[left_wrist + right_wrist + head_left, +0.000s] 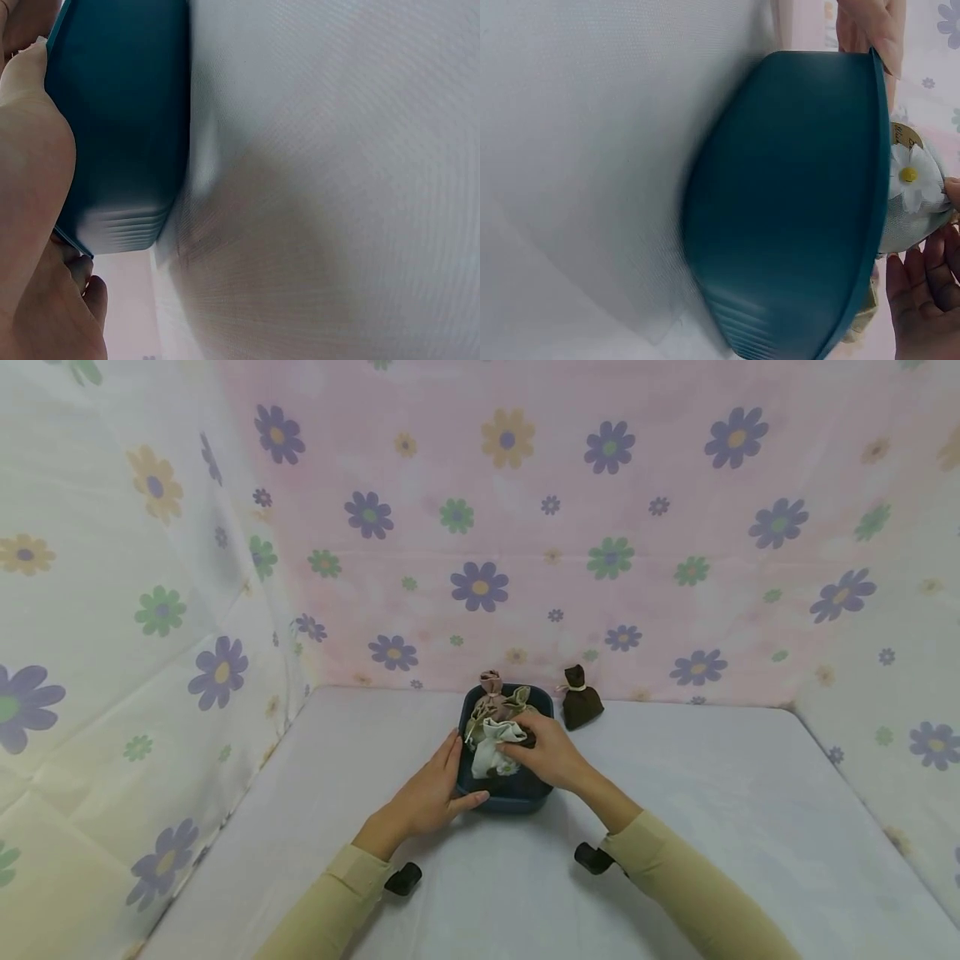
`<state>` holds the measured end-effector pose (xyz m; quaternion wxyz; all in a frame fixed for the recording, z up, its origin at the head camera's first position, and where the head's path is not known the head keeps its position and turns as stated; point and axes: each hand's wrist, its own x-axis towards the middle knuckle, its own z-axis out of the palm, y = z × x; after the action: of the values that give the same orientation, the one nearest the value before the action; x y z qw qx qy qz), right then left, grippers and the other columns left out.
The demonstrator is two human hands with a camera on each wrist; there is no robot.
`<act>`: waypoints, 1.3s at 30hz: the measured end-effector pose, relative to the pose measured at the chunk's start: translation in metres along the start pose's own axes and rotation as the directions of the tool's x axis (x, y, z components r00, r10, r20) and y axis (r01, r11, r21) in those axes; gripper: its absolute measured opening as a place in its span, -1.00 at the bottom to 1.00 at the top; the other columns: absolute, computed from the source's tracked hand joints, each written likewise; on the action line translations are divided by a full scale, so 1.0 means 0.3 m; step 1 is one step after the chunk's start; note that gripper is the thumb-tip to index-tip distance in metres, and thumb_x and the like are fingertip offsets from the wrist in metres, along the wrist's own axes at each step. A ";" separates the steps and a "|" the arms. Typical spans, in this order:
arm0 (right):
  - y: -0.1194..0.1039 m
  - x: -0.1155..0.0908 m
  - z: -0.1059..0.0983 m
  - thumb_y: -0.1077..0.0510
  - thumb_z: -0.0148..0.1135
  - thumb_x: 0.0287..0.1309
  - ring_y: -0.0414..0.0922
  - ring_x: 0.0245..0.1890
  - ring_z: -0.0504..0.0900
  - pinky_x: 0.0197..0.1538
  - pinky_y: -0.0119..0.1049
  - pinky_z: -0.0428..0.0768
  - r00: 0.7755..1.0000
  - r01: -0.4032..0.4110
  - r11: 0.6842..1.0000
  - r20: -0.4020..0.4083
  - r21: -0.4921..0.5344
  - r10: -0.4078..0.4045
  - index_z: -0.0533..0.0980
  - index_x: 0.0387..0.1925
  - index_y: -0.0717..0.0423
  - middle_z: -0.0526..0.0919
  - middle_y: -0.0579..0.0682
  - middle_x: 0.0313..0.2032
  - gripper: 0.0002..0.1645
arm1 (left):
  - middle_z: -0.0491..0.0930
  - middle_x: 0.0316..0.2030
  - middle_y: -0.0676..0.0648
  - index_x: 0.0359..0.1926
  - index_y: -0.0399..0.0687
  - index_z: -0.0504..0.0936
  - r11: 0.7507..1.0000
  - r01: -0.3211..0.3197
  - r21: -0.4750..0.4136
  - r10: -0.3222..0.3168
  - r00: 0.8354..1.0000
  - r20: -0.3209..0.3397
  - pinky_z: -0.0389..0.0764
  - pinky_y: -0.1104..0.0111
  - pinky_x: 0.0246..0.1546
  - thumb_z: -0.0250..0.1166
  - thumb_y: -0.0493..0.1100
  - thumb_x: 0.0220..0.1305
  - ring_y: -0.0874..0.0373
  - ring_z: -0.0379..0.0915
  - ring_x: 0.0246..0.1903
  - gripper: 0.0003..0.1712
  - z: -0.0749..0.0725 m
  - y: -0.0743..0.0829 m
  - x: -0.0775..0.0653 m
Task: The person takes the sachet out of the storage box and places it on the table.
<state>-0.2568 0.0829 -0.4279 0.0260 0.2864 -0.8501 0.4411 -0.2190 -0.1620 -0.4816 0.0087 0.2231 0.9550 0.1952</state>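
At the far middle of the white table point(360, 727), the dark blue bin point(513, 805) sits with the left hand point(422, 792) spread around its near left corner, fingers along the side, thumb at the near rim. Over the bin's inside, the right hand point(553, 750) pinches the white pouch point(486, 762), white daisy point(908, 174) on its front! Behind that pouch, more small pouches point(490, 702) crowd the bin, while one dark brown pouch point(582, 707) stands outside, just beyond the right rim.
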 end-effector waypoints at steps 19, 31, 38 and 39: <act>-0.022 -0.034 -0.085 0.16 0.39 0.31 -0.13 -0.23 0.56 -0.19 -0.18 0.56 1.000 0.010 1.000 0.015 -0.005 -0.010 0.61 0.03 0.15 0.61 -0.01 -0.16 -0.70 | -0.32 0.63 -0.26 0.61 -0.31 -0.26 1.000 0.010 -0.018 -0.009 1.000 0.012 0.09 0.06 0.52 0.05 0.50 0.40 -0.05 -0.26 0.60 0.26 -0.006 0.004 0.001; -0.009 -0.045 -0.127 0.19 0.42 0.28 -0.06 -0.10 0.61 0.04 -0.01 0.62 1.000 0.006 1.000 -0.021 -0.004 -0.006 0.61 -0.01 0.16 0.66 0.00 -0.11 -0.71 | -0.33 0.63 -0.24 0.61 -0.31 -0.25 1.000 0.012 -0.022 -0.012 1.000 0.003 0.08 0.07 0.52 0.12 0.44 0.41 -0.04 -0.26 0.60 0.24 0.001 0.000 0.003; 0.001 -0.051 -0.158 0.15 0.42 0.29 -0.11 -0.18 0.58 -0.09 -0.12 0.60 1.000 0.006 1.000 -0.025 -0.018 -0.006 0.62 -0.05 0.14 0.64 -0.03 -0.18 -0.74 | -0.33 0.63 -0.25 0.62 -0.31 -0.25 1.000 0.010 -0.013 -0.010 1.000 0.005 0.08 0.07 0.52 0.09 0.47 0.40 -0.04 -0.26 0.60 0.25 -0.001 0.000 0.002; 0.003 -0.052 -0.162 0.15 0.42 0.29 -0.10 -0.20 0.57 -0.12 -0.13 0.58 1.000 0.003 1.000 -0.025 -0.022 -0.004 0.61 -0.06 0.14 0.63 -0.03 -0.19 -0.75 | -0.32 0.63 -0.25 0.62 -0.31 -0.25 1.000 0.009 -0.013 -0.009 1.000 0.006 0.08 0.07 0.52 0.08 0.49 0.40 -0.04 -0.26 0.60 0.26 -0.002 0.001 0.001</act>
<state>-0.2543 0.1278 -0.4034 0.0407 0.2821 -0.8539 0.4354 -0.2194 -0.1619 -0.4809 0.0137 0.2194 0.9547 0.2007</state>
